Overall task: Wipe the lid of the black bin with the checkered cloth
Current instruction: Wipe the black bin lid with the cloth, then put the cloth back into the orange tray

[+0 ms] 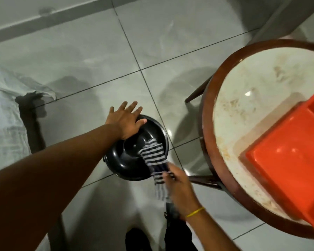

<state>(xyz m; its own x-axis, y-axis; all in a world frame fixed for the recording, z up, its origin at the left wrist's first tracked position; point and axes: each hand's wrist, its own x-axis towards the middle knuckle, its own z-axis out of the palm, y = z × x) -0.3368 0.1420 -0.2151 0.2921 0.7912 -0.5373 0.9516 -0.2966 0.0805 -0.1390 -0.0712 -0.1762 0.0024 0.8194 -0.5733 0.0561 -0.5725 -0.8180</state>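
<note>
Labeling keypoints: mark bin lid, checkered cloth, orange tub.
bin lid (pixel 129 161), head view, glossy left part of the dome
checkered cloth (pixel 153 153), head view, striped part lying on the lid
orange tub (pixel 286 160), head view, inner floor

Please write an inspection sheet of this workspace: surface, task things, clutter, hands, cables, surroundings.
Surface: grey tiled floor, glossy, with dark grout lines.
Job's things: black bin lid is on the bin; checkered cloth lies over its right side.
Clutter: orange plastic tub on round stained table; pale fabric at left.
Grippers: left hand rests open on the lid's far edge; right hand grips the cloth, blurred.
Cables: nothing seen.
Surroundings: wall skirting at top.
</note>
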